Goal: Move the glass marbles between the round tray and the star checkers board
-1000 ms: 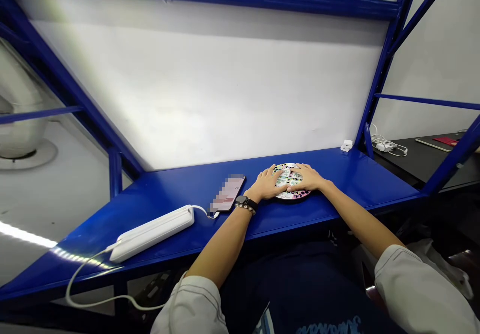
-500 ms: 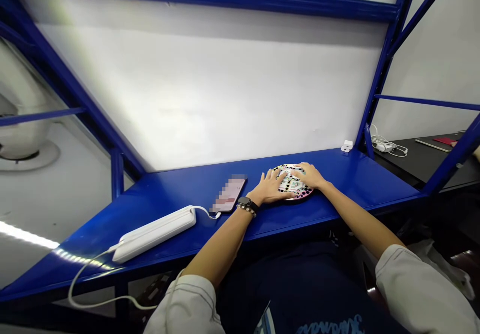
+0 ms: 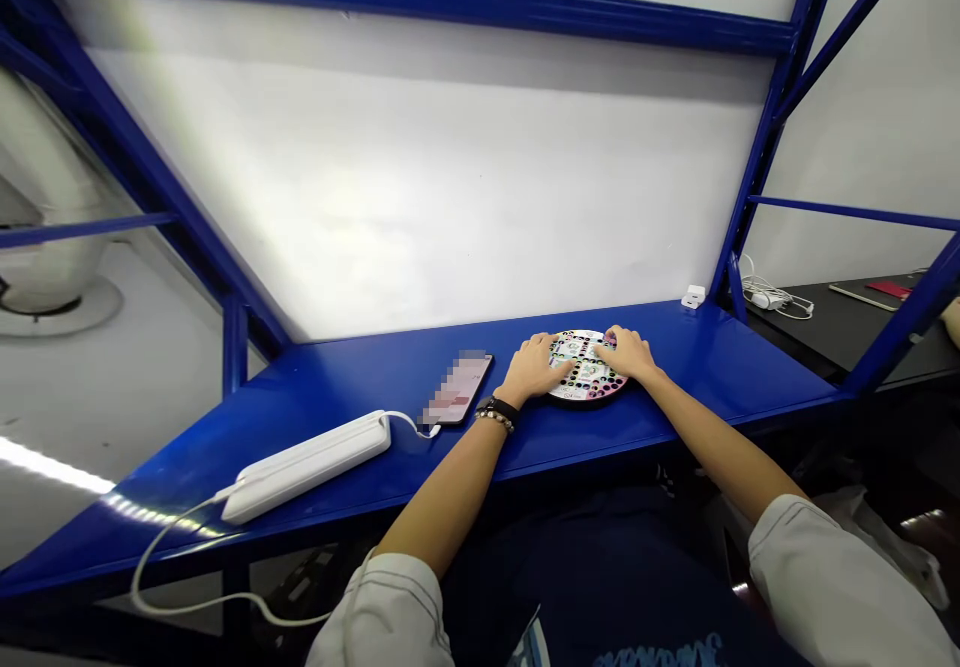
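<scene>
A round, thick game board [image 3: 587, 380], printed in many colours and dotted with dark round spots, lies flat on the blue shelf. My left hand [image 3: 531, 367] grips its left side, with the thumb lying over the top and the fingers along the far-left rim. On the opposite side my right hand [image 3: 630, 355] holds the right rim, its thumb pointing inward across the face. Both palms rest close to the shelf surface. Fingertips at the far edge are partly hidden.
Left of the board lies a phone [image 3: 459, 392] with a cable plugged in. A long white power strip [image 3: 307, 467] sits near the shelf's front-left edge. A small white charger [image 3: 694, 296] stands at the back right. Blue posts frame the shelf [image 3: 420, 347].
Both hands have drawn apart from the middle of the board towards its sides, the left one leftward and the right one slightly rightward. More of the printed face now shows.
</scene>
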Demonstrator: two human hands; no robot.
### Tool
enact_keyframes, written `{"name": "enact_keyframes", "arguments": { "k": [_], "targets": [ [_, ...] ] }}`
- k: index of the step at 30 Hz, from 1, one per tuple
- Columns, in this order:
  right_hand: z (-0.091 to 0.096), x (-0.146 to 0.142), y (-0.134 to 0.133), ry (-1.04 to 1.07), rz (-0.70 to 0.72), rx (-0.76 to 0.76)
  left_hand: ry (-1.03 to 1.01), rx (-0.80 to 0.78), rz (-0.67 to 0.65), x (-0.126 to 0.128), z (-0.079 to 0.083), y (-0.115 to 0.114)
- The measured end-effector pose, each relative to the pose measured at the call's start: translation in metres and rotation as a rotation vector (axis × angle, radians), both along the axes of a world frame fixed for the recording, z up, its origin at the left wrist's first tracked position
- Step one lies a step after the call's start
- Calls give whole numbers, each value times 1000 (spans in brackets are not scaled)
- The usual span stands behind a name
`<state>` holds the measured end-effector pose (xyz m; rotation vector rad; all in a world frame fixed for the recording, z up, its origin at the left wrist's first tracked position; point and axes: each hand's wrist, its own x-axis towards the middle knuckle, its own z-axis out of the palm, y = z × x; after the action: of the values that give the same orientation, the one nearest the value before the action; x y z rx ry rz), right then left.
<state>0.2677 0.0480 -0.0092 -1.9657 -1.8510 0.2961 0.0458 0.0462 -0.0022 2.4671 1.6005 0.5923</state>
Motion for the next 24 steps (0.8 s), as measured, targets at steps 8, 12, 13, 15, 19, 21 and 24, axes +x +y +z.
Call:
{"name": "enact_keyframes", "arguments": {
  "k": [8, 12, 13, 15, 19, 21, 24],
  "targets": [
    [-1, 2, 1, 22, -28, 5, 15, -97, 234, -5, 6, 1],
    [-5, 8, 7, 86, -70, -12, -13, -92, 268, -6, 8, 1],
    [-6, 9, 9, 111, -78, -18, -24, -88, 272, -6, 8, 0],
    [-7, 11, 13, 153, -84, -21, -46, -75, 277, -6, 9, -1],
    [-9, 14, 16, 177, -81, -28, -90, -63, 281, -6, 10, 0],
    [-8, 15, 16, 172, -77, -41, -129, -92, 284, -8, 10, 2],
    [-7, 15, 16, 132, -57, -58, -183, -138, 284, -11, 10, 4]
  ]
}}
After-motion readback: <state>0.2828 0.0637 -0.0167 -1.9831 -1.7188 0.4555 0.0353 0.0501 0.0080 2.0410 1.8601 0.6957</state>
